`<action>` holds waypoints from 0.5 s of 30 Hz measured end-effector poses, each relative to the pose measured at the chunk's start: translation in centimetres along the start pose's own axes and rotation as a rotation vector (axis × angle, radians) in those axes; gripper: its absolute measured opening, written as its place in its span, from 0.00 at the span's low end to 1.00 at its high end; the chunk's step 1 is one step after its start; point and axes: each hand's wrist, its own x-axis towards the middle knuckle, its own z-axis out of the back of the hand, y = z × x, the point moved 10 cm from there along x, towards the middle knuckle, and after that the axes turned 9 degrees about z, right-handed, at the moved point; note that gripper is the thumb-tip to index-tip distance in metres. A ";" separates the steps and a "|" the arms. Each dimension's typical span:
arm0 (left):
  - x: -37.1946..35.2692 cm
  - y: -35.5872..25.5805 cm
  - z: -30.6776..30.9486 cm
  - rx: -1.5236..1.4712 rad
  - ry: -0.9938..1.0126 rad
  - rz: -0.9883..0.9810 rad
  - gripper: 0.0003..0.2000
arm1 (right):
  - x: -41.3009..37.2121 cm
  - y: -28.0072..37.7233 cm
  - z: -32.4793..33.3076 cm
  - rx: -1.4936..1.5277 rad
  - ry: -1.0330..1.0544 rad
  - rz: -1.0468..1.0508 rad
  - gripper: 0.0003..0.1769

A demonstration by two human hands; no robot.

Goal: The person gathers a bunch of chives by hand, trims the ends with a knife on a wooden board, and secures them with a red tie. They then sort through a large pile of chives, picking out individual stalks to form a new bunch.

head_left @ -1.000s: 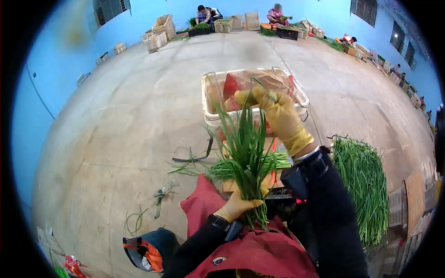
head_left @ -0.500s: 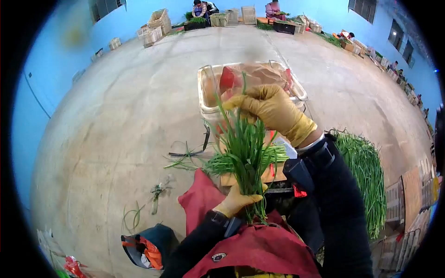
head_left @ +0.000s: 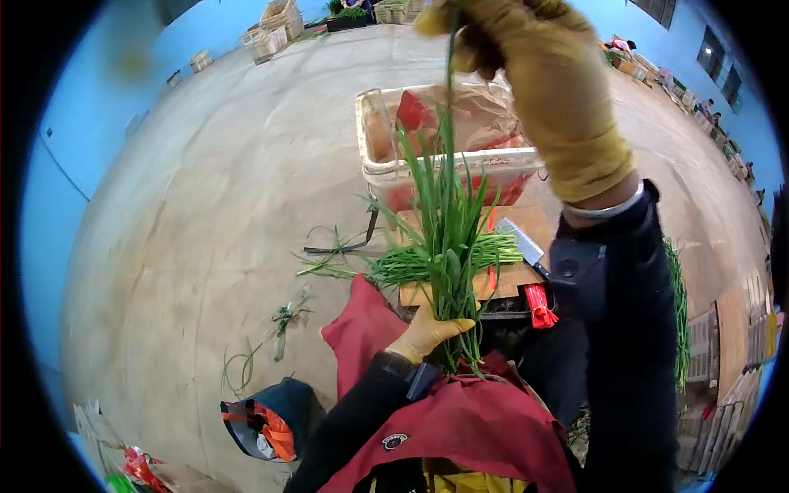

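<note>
My left hand [head_left: 429, 333], in a yellow glove, is closed around the lower part of an upright bunch of garlic chives [head_left: 448, 271] above my red apron [head_left: 452, 411]. High above it, my gloved right hand [head_left: 551, 90] pinches the top of one long chive leaf [head_left: 450, 99], which runs down into the bunch. Behind the bunch, cut chive stems [head_left: 403, 265] lie across a wooden board [head_left: 522, 218]. A cleaver [head_left: 522, 241] rests on the board's right side, and red ties [head_left: 538, 306] hang at its front edge.
Beyond the board stands a white plastic crate [head_left: 382, 168] lined with brown paper. Long chives [head_left: 675, 320] are piled at the right, partly behind my arm. A dark bag [head_left: 283, 419] and loose scraps [head_left: 283, 320] lie on the floor at left. People and baskets line the walls.
My right hand has risen well above the bunch, drawing one leaf upward. The left hand keeps its hold on the bunch. The cleaver and red ties show more fully now.
</note>
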 end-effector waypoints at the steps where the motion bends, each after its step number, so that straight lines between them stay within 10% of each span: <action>1: 0.1 0.2 0.2 -0.022 -0.005 -0.018 0.18 | 0.4 1.6 0.3 -0.236 0.004 0.068 0.13; 4: 0.3 0.7 1.3 -0.071 -0.052 -0.043 0.18 | 1.4 3.9 2.3 -0.222 -0.212 -0.043 0.19; 15: 0.6 2.8 2.3 -0.092 -0.144 0.049 0.22 | -12.9 -8.6 -1.0 -0.007 0.277 -0.820 0.14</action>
